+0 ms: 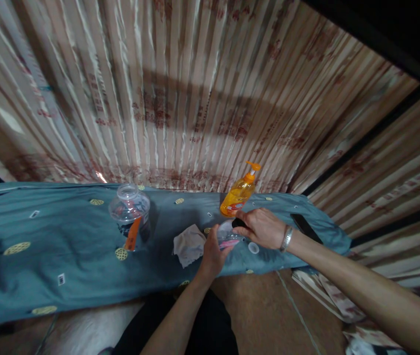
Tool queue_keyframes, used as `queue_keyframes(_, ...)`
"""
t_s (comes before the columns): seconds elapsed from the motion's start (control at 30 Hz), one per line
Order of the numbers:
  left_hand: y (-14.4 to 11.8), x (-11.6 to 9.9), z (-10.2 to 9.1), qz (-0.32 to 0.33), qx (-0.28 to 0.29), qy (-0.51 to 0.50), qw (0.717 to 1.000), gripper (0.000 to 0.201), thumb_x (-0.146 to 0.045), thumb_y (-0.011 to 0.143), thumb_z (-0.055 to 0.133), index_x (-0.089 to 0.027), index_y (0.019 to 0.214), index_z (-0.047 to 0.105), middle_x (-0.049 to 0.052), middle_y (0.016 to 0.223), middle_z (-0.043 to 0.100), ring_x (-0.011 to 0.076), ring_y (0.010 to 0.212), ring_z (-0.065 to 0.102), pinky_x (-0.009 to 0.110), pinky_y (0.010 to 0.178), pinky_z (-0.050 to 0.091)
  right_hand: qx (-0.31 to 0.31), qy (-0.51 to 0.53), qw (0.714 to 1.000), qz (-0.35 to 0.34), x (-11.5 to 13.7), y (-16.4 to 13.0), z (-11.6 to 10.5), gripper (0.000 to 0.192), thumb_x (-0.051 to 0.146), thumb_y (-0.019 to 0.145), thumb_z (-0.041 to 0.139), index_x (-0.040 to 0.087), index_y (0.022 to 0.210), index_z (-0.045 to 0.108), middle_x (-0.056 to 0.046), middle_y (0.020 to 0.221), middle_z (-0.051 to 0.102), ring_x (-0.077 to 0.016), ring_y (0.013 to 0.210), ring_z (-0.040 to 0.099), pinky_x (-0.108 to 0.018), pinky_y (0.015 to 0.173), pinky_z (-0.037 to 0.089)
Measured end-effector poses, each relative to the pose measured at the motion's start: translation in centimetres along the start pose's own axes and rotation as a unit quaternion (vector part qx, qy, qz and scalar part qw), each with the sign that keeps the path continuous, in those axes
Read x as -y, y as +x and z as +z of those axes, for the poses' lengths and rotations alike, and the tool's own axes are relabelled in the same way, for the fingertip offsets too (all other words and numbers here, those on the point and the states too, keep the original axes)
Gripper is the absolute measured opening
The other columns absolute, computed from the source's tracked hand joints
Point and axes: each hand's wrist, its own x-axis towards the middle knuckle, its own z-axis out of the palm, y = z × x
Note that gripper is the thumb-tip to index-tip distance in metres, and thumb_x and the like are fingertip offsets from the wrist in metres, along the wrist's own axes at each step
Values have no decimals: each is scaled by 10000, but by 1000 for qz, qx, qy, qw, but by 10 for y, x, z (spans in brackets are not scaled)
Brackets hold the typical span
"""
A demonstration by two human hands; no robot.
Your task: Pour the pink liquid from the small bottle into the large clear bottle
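Note:
My left hand [213, 254] is wrapped round a clear plastic container [227, 230] with some pink on its lower side, held low over the cloth. At the container's upper right, my right hand [263, 228] grips a black object [238, 223] with closed fingers. Whether that is a handle or a cap I cannot tell, as the fingers hide much of it. A crumpled pale cloth [190, 245] lies just left of my left hand. Behind my right hand stands a pump bottle of orange liquid [237, 195]. Beneath that hand is a small round whitish lid or ring [253, 248].
A large clear plastic bottle [130, 217] with an orange and dark label stands uncapped to the left. Blue-green patterned fabric [84, 266] covers the surface. A dark flat object [306, 228] lies at the right. A pleated curtain [180, 98] hangs close behind.

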Motion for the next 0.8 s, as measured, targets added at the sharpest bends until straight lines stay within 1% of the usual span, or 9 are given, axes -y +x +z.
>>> queue_keyframes(0.17, -1, 2, 2, 3, 6, -20, 1000, 724, -254, 744, 728, -191, 1388, 404, 180, 1406, 561, 355, 1348, 528, 568, 1136, 386, -9, 18, 1000, 15, 4, -2, 2, 382, 406, 1021, 495, 92, 1185, 637, -175, 950, 765, -307, 908, 738, -314, 684, 439)
queue_keyframes(0.23, -6, 0, 4, 11, 10, -29, 999, 742, -250, 777, 692, -193, 1438, 359, 186, 1474, 501, 350, 1412, 457, 574, 1177, 325, -15, 33, 999, 17, 1, -5, 3, 385, 403, 1019, 507, 101, 1228, 621, -167, 970, 769, -301, 904, 741, -308, 680, 438)
queue_keyframes(0.33, -17, -5, 9, 9, 12, -34, 999, 908, -247, 780, 679, -176, 1539, 185, 218, 1644, 232, 364, 1549, 175, 583, 1238, 167, -20, 47, 999, 16, -8, -9, 5, 367, 398, 1009, 534, 125, 1235, 632, -140, 922, 778, -291, 880, 747, -295, 659, 431)
queue_keyframes(0.37, -21, -6, 10, 3, 18, -34, 999, 935, -238, 791, 660, -167, 1558, 130, 225, 1665, 167, 364, 1563, 107, 590, 1244, 120, -24, 47, 998, 18, -12, -10, 5, 358, 394, 1005, 543, 131, 1227, 639, -133, 901, 779, -287, 870, 749, -290, 653, 431)
queue_keyframes(0.43, -27, -7, 13, -6, 42, -36, 998, 936, -226, 814, 620, -135, 1574, 81, 234, 1679, 111, 358, 1570, 39, 588, 1250, 65, -36, 41, 998, 25, -22, -10, 6, 344, 381, 998, 557, 136, 1224, 644, -126, 888, 781, -278, 859, 752, -282, 653, 436)
queue_keyframes(0.53, -30, -8, 15, -15, 102, -47, 994, 918, -180, 793, 601, -115, 1580, 132, 218, 1686, 131, 341, 1569, 82, 549, 1261, 92, -41, 17, 998, 41, -36, -6, 4, 304, 345, 990, 572, 143, 1201, 655, -121, 895, 783, -270, 863, 755, -271, 655, 444)
queue_keyframes(0.63, -30, -8, 16, -19, 162, -58, 985, 899, -145, 757, 608, -152, 1574, 233, 172, 1677, 222, 319, 1554, 189, 513, 1267, 145, -14, -1, 998, 60, -47, 0, 2, 274, 310, 985, 576, 152, 1190, 665, -119, 925, 786, -272, 892, 756, -268, 655, 452)
queue_keyframes(0.7, -29, -8, 16, -21, 190, -62, 980, 875, -142, 750, 612, -167, 1563, 287, 155, 1659, 285, 310, 1539, 247, 503, 1267, 166, 5, -6, 998, 70, -54, 4, 2, 294, 302, 987, 568, 150, 1224, 654, -124, 961, 787, -279, 929, 754, -272, 669, 462)
queue_keyframes(0.8, -28, -8, 16, -26, 213, -62, 975, 858, -139, 745, 611, -176, 1552, 322, 138, 1651, 314, 298, 1534, 266, 497, 1272, 162, 14, -11, 996, 87, -62, 11, 4, 320, 304, 994, 554, 140, 1255, 641, -132, 984, 787, -282, 966, 750, -275, 694, 479)
